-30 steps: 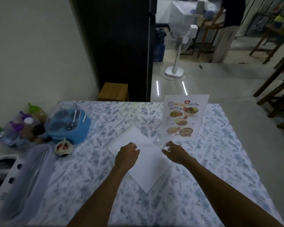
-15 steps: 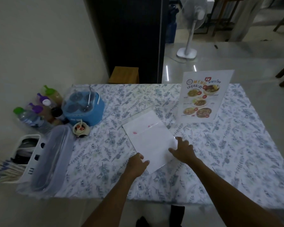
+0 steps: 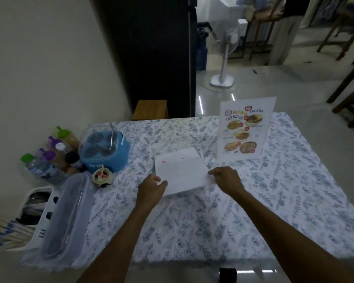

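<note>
A white sheet of paper with small pink marks lies on the floral tablecloth in the middle of the table. My left hand holds its near left corner, thumb lying on top of the sheet. My right hand pinches the sheet's right edge with curled fingers. Just behind the sheet, to the right, a menu card with food photos stands upright.
A blue condiment caddy, a small sauce cup, several bottles and a clear lidded box crowd the left side. A wooden stool and a fan stand beyond the table. A person stands far back.
The sheet has turned from a diagonal lie to nearly square with the table. My left hand moved from its near corner to the left corner; the right hand stayed at the right edge.
</note>
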